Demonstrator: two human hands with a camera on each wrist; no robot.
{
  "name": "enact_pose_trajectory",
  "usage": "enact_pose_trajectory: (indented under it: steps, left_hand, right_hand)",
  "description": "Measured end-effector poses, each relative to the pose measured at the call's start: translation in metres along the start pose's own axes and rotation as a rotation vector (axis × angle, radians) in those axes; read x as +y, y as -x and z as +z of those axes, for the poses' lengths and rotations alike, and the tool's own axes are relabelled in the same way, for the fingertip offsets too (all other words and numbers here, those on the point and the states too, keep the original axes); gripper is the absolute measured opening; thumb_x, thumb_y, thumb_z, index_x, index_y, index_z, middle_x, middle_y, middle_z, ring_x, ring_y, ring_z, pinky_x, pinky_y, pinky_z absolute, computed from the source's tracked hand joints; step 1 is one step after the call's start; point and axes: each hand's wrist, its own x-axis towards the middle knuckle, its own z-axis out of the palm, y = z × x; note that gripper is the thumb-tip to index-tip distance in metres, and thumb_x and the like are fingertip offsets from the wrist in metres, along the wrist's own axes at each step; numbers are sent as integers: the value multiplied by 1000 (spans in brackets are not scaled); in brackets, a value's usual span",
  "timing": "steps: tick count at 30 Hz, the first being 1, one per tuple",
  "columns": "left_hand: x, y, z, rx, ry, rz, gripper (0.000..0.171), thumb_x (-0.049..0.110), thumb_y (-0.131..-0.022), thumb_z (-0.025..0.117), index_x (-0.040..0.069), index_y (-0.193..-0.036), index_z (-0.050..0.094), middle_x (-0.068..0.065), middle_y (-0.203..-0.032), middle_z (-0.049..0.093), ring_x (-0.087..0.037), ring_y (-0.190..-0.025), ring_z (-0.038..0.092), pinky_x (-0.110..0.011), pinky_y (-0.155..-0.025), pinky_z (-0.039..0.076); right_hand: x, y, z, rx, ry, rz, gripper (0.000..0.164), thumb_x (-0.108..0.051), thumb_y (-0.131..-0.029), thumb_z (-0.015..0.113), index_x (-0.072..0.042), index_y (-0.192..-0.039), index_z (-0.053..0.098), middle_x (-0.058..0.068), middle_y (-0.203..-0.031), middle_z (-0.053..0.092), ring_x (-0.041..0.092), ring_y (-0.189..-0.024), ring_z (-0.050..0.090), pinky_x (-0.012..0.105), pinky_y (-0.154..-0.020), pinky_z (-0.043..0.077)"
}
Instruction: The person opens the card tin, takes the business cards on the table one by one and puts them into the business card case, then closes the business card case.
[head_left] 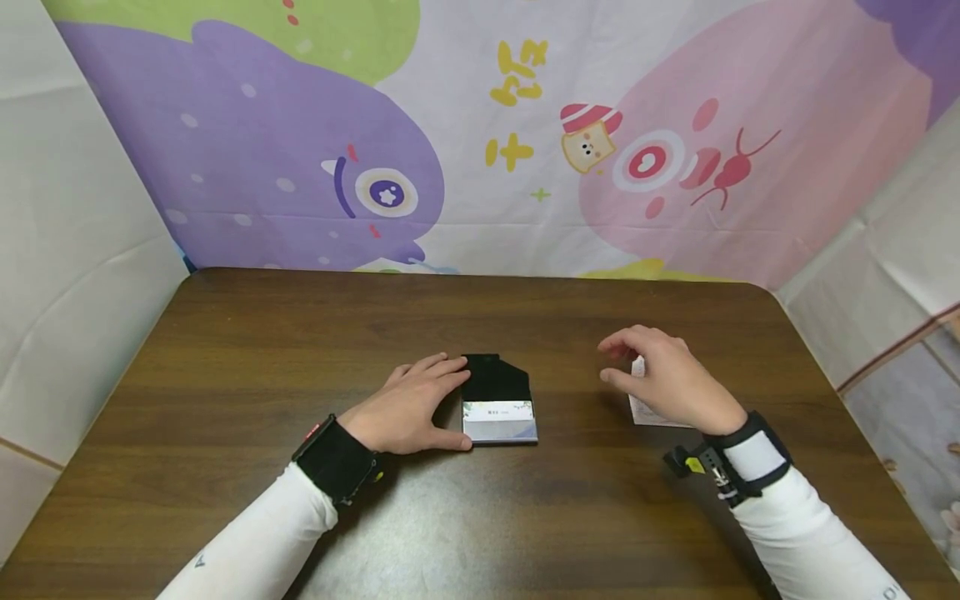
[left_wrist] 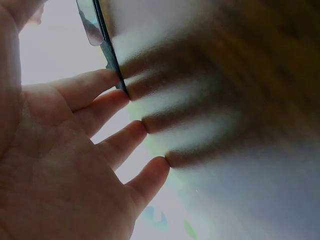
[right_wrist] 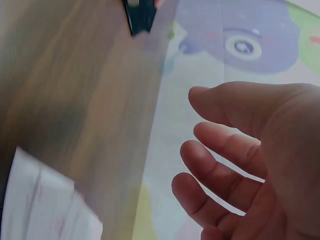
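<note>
A small black card case point(head_left: 497, 380) lies with its flap folded back on the table, a white printed card point(head_left: 498, 412) showing in its near half. My left hand point(head_left: 412, 406) rests flat at the case's left side, thumb at the near corner and forefinger by the flap. In the left wrist view, spread fingers point(left_wrist: 147, 182) touch the tabletop, with the case's dark edge point(left_wrist: 111, 62) by the upper ones. Loosely bent and holding nothing, my right hand point(head_left: 667, 379) hovers over a white paper point(head_left: 654, 417) with faint print. The right wrist view has this creased paper point(right_wrist: 47, 207) lower left, apart from the fingers.
The brown wooden table point(head_left: 300, 325) spans the front. Behind it hangs a cartoon-printed cloth point(head_left: 480, 208), and pale cloth walls point(head_left: 82, 233) close the sides. Each wrist wears a black strap point(head_left: 335, 458) with a small device.
</note>
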Motion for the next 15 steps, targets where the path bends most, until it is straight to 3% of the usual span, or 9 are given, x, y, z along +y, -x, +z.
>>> enact_pose_trajectory:
  steps: [8, 15]
  left_hand:
    - [0, 0, 0, -3, 0, 3, 95, 66, -82, 67, 10, -154, 41, -6, -161, 29, -31, -149, 19, -58, -110, 22]
    - [0, 0, -1, -2, 0, -1, 95, 66, -82, 67, 10, -154, 41, -6, -161, 29, -31, -149, 19, -57, -110, 22]
  right_hand:
    - [34, 13, -18, -17, 17, 99, 41, -26, -90, 73, -6, -124, 64, 10, -116, 64, 29, -104, 57, 48, -88, 47]
    - [63, 21, -26, -63, 56, 156, 48, -25, -88, 75, 0, -127, 63, 17, -118, 64, 32, -101, 57, 50, -86, 47]
